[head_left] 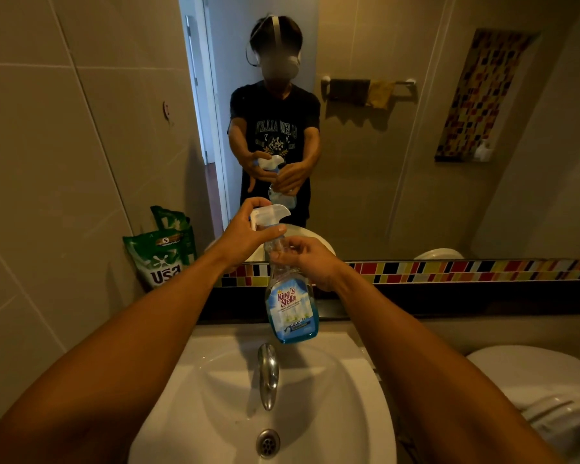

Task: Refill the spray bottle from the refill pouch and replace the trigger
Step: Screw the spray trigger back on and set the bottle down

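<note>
A: Where's the spray bottle?
B: Upright over the sink; right hand wrapped round its neck.
A: And the left hand?
B: Gripping the trigger on top; 1 green pouch stands left.

The spray bottle is clear, smooth plastic with a glossy printed label, blue liquid showing through its lower part. Its trigger is pale, semi-matt plastic. The sink is glossy white ceramic, and the tap and drain are shiny metal. A green pouch at the sink's far left looks like crinkled, glossy plastic film. The wall tiles are smooth and satin beige; the mosaic strip is glossy. The mirror is smooth glass.
</note>
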